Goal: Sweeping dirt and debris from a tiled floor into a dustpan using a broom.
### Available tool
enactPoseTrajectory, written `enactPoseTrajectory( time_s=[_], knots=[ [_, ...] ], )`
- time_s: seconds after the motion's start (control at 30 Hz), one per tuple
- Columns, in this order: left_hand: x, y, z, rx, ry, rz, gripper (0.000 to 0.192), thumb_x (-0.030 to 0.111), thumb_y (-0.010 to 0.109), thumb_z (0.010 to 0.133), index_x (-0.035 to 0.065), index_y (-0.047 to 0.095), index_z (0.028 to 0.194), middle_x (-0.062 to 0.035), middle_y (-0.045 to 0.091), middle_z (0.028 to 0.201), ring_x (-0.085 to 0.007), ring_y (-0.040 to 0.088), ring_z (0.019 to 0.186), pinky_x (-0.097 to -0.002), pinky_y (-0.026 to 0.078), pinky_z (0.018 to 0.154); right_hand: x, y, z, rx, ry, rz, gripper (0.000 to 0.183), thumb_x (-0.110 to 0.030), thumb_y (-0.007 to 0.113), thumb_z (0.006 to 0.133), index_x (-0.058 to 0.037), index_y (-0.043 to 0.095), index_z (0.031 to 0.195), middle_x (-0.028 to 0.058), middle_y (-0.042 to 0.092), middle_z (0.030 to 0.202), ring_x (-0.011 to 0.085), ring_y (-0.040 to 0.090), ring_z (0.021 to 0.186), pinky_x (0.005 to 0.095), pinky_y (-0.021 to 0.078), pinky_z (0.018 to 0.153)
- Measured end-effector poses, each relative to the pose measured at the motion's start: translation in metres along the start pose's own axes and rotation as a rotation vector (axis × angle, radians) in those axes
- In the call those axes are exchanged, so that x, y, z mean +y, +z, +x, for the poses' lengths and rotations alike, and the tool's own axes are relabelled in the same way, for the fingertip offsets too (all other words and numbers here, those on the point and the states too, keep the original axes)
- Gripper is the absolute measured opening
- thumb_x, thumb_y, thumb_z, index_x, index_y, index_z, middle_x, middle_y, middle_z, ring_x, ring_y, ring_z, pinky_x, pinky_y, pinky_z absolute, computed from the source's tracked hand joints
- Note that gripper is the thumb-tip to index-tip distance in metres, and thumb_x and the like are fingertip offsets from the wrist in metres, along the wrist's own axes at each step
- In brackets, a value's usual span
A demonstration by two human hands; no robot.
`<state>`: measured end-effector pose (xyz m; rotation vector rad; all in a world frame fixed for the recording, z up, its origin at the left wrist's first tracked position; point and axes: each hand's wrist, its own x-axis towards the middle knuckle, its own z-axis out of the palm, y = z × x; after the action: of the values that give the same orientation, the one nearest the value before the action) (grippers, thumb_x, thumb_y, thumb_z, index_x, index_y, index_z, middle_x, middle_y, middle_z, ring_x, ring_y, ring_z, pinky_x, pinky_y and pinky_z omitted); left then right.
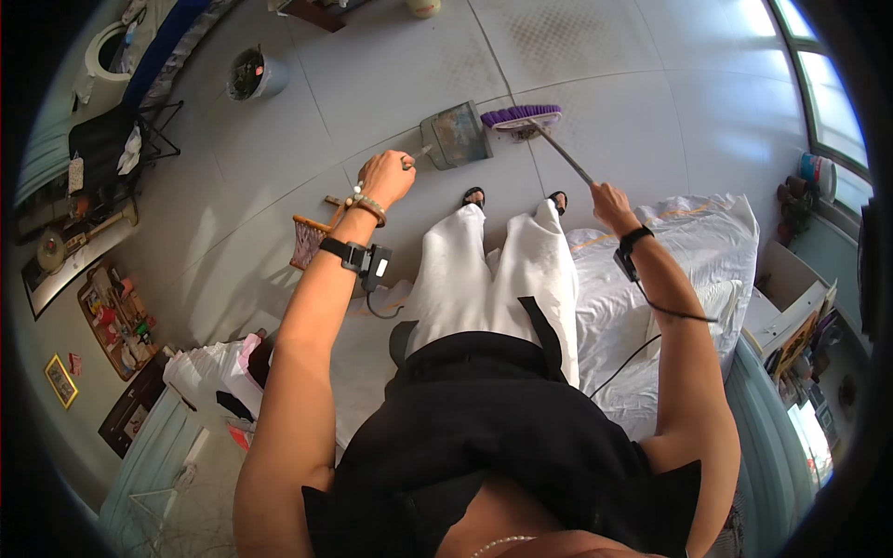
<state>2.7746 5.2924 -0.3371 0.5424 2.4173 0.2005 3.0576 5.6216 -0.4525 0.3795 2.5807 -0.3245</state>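
My left hand (386, 178) is closed around the handle of a worn grey dustpan (457, 136), which lies on the pale tiled floor with its mouth facing right. My right hand (612, 208) grips the metal stick (568, 159) of a broom. Its broom head (522, 116), with purple bristles, is on the floor just right of the dustpan's lip, with a small gap between them. Beside the broom head, on the side towards my feet, a little pile of debris (524, 135) shows, too small to make out.
A lined waste bin (273, 78) holding rubbish stands to the far left. A small wooden folding stool (307, 240) is by my left forearm. White sheeting (628, 293) covers the seat behind my legs. A black folding chair (104, 143) is at the left.
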Motion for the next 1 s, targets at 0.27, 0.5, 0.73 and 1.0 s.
enactPoseTrajectory(
  time_s=[0.27,0.5,0.73,1.0],
  knots=[
    [0.012,0.012,0.028,-0.011,0.023,0.076,0.023,0.022,0.055,0.074,0.0146,0.068,0.091,-0.011,0.065,0.085,-0.0301,0.061,0.082,-0.0379,0.048,0.074,0.034,-0.011,-0.049,0.067,0.375,0.483,0.027,-0.006,0.049,0.066,-0.0028,0.059,0.09,0.0234,0.059,0.085,0.04,0.056,0.084,0.0422,0.0449,0.071],
    [0.036,0.005,0.02,0.008,-0.033,0.078,0.02,0.019,0.056,0.07,0.0127,0.068,0.085,-0.011,0.065,0.088,-0.0306,0.061,0.085,-0.0384,0.048,0.075,0.011,0.007,-0.01,0.031,0.988,0.852,0.016,-0.003,0.047,0.071,0.0056,0.059,0.079,0.0222,0.061,0.072,0.0336,0.064,0.066,0.0399,0.0503,0.051],
    [0.05,0.026,0.018,0.053,-0.017,0.115,0.018,0.021,0.059,0.071,0.0119,0.067,0.083,-0.0105,0.065,0.084,-0.0298,0.062,0.082,-0.0388,0.049,0.071,-0.113,0.048,-0.005,-0.042,0.735,0.95,0.018,-0.005,0.054,0.071,0.0073,0.057,0.084,0.0168,0.06,0.07,0.0265,0.062,0.058,0.0352,0.053,0.048],
    [0.049,0.033,0.011,0.072,0.0,0.099,0.014,0.019,0.058,0.07,0.0089,0.066,0.075,-0.0142,0.064,0.076,-0.0332,0.061,0.076,-0.0413,0.049,0.067,-0.157,-0.009,-0.024,-0.319,0.459,1.372,0.035,-0.003,0.056,0.073,0.0073,0.051,0.106,0.0059,0.049,0.057,0.012,0.045,0.043,0.0249,0.0334,0.036]
  ],
)
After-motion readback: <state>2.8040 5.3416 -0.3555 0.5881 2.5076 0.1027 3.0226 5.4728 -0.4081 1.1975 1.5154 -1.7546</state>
